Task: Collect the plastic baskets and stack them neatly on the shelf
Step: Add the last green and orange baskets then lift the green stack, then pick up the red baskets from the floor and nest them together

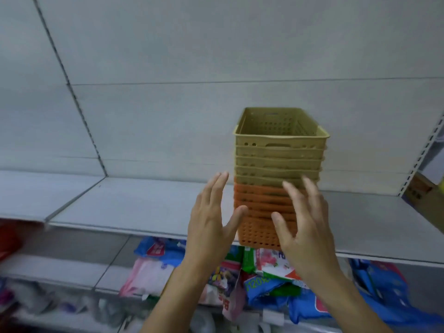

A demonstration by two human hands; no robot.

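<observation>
1. Basket stack [276, 179] upright at front edge of shelf [144, 207], base slightly overhanging.
2. Left hand [211, 219] open, empty, just left of stack.
3. Right hand [305, 222] open, empty, before stack's front right; both equally near.

This is a shop aisle. Grey metal gondola shelving [144, 207] with slotted uprights [418, 162] and plain back panels fills the frame, and the lower shelf at the bottom is heaped with brightly printed packets of goods [271, 267].
</observation>
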